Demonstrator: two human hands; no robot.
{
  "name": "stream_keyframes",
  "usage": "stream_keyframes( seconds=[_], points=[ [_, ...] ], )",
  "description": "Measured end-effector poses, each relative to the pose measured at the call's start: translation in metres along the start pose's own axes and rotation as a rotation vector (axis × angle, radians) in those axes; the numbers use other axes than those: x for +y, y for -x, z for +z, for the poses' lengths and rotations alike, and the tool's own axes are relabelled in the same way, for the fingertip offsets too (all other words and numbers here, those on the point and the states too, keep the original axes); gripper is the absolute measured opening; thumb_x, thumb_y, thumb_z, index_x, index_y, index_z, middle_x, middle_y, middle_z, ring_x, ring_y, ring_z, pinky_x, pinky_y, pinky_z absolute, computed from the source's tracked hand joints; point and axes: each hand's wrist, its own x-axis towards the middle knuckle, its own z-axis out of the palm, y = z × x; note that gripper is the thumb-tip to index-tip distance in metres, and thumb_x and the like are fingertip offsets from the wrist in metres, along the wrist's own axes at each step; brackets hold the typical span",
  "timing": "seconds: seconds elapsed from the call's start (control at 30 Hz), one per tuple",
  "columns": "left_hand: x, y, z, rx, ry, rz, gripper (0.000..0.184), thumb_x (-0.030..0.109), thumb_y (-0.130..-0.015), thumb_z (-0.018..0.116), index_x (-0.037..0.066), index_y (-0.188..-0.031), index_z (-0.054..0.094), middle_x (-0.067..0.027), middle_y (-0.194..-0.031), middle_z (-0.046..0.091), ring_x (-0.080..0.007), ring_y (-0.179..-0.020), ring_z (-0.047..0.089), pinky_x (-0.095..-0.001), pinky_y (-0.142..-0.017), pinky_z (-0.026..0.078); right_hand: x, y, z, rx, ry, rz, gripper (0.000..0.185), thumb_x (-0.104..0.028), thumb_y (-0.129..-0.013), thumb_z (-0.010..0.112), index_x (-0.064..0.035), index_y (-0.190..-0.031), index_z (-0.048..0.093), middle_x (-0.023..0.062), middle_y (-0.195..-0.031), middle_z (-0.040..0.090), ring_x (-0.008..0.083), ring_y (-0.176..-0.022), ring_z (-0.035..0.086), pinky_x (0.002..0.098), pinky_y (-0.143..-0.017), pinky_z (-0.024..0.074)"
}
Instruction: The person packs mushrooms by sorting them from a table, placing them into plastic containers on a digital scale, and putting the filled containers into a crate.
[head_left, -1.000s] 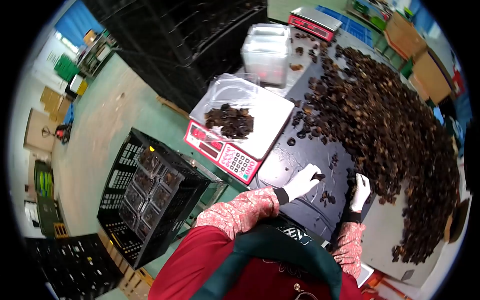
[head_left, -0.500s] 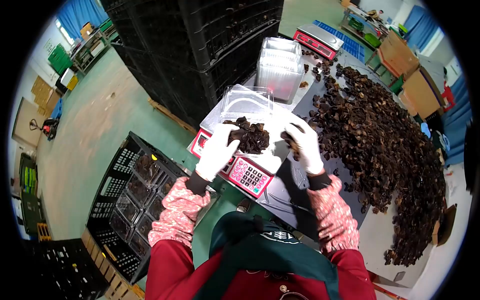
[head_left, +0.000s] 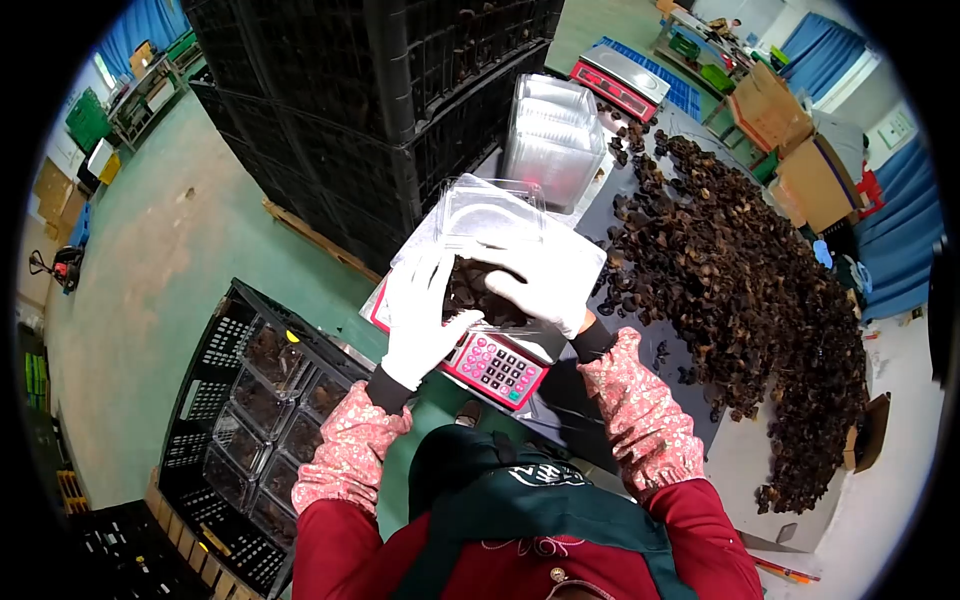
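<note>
A clear plastic box lies on the weighing scale, its lid tipped back open on the far side. Dark wood ear mushrooms fill its base. My white-gloved left hand is at the box's left side, fingers stretched out and thumb apart over the near edge. From the right, my right hand reaches over the box with its fingers extended across the mushrooms. Both hands touch or nearly touch the contents; I see nothing gripped in either. The hands hide part of the box and the scale's display.
A large heap of wood ear mushrooms spreads over the table on the right. Nested clear boxes and a second scale stand behind. Stacked black crates rise at back left. Filled boxes sit in a black crate lower left.
My right hand has moved left from beside the box to over it; the mushroom pieces it held no longer show. My left hand's fingers have straightened along the box. The view has shifted slightly.
</note>
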Motion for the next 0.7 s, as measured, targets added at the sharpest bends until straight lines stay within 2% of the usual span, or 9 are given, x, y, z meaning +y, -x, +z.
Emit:
stream_keyframes(
  seconds=[0.07, 0.13, 0.23, 0.27, 0.3, 0.4, 0.5, 0.53, 0.7],
  points=[
    [0.003, -0.009, 0.003, -0.071, -0.010, 0.033, 0.094, 0.033, -0.070, 0.081, 0.006, -0.148, 0.037, -0.0178, -0.153, 0.035, -0.0375, -0.143, 0.028, -0.0519, -0.117, 0.018, 0.010, 0.005, 0.007, 0.138, -0.081, 0.120, 0.031, -0.021, -0.095, 0.059, -0.0089, -0.122, 0.067, 0.0109, -0.122, 0.067, 0.0277, -0.111, 0.063, 0.0375, -0.099, 0.0471],
    [0.005, -0.015, 0.008, -0.103, -0.008, 0.081, 0.095, 0.037, -0.071, 0.079, 0.009, -0.150, 0.035, -0.0155, -0.155, 0.034, -0.0386, -0.144, 0.026, -0.0536, -0.118, 0.015, 0.018, 0.006, 0.014, 0.136, -0.055, 0.090, 0.031, -0.020, -0.096, 0.057, -0.0097, -0.123, 0.067, 0.0115, -0.118, 0.069, 0.0280, -0.110, 0.064, 0.0370, -0.098, 0.0477],
    [0.005, -0.020, 0.016, -0.081, 0.019, 0.087, 0.073, 0.035, -0.076, 0.076, 0.011, -0.140, 0.049, -0.0138, -0.141, 0.047, -0.0365, -0.140, 0.033, -0.0534, -0.117, 0.019, 0.003, 0.008, 0.003, 0.093, 0.071, 0.289, 0.030, -0.019, -0.098, 0.053, -0.0086, -0.123, 0.066, 0.0114, -0.117, 0.069, 0.0265, -0.109, 0.064, 0.0355, -0.097, 0.0480],
    [0.003, -0.020, 0.019, -0.054, -0.041, 0.105, 0.063, 0.033, -0.078, 0.075, 0.011, -0.134, 0.056, -0.0132, -0.134, 0.052, -0.0358, -0.136, 0.037, -0.0534, -0.116, 0.021, 0.002, 0.005, -0.001, 0.205, -0.118, 0.293, 0.031, -0.018, -0.099, 0.051, -0.0068, -0.124, 0.066, 0.0111, -0.114, 0.070, 0.0237, -0.107, 0.064, 0.0326, -0.096, 0.0480],
    [0.003, -0.019, 0.022, 0.044, 0.035, 0.089, 0.042, 0.026, -0.080, 0.074, 0.011, -0.118, 0.063, -0.0115, -0.119, 0.058, -0.0345, -0.127, 0.046, -0.0542, -0.113, 0.026, 0.016, 0.009, 0.000, 0.239, -0.211, 0.310, 0.032, -0.018, -0.099, 0.050, -0.0056, -0.124, 0.065, 0.0106, -0.113, 0.070, 0.0218, -0.107, 0.064, 0.0313, -0.097, 0.0474],
    [-0.005, -0.016, 0.033, 0.069, 0.224, -0.004, 0.031, 0.005, -0.079, 0.067, 0.007, -0.110, 0.060, -0.0140, -0.118, 0.058, -0.0342, -0.122, 0.050, -0.0447, -0.108, 0.035, 0.023, 0.023, -0.013, 0.284, -0.449, 0.386, 0.035, -0.017, -0.094, 0.058, -0.0037, -0.126, 0.063, 0.0109, -0.116, 0.068, 0.0196, -0.110, 0.061, 0.0313, -0.099, 0.0456],
    [-0.004, -0.015, 0.032, 0.095, 0.207, -0.011, 0.049, 0.003, -0.080, 0.063, 0.004, -0.128, 0.054, -0.0181, -0.129, 0.055, -0.0368, -0.127, 0.047, -0.0450, -0.109, 0.034, 0.012, 0.045, -0.019, 0.108, -0.270, 0.256, 0.059, -0.021, -0.081, 0.075, -0.0052, -0.134, 0.055, 0.0152, -0.135, 0.055, 0.0268, -0.124, 0.052, 0.0389, -0.107, 0.0409],
    [-0.002, -0.016, 0.031, 0.091, 0.147, 0.010, 0.055, 0.005, -0.080, 0.065, 0.003, -0.133, 0.052, -0.0187, -0.133, 0.054, -0.0377, -0.129, 0.046, -0.0459, -0.110, 0.034, 0.012, 0.048, -0.016, 0.102, 0.076, 0.087, 0.060, -0.025, -0.081, 0.075, -0.0068, -0.134, 0.055, 0.0166, -0.137, 0.053, 0.0315, -0.126, 0.051, 0.0409, -0.110, 0.0377],
    [0.021, -0.026, 0.009, -0.083, 0.067, 0.119, 0.079, 0.025, -0.075, 0.078, 0.002, -0.142, 0.044, -0.0195, -0.140, 0.048, -0.0396, -0.132, 0.043, -0.0475, -0.112, 0.032, 0.016, 0.059, 0.016, 0.180, 0.174, 0.110, 0.045, -0.017, -0.084, 0.070, -0.0073, -0.126, 0.057, 0.0154, -0.121, 0.061, 0.0345, -0.115, 0.056, 0.0423, -0.101, 0.0440]
  ],
)
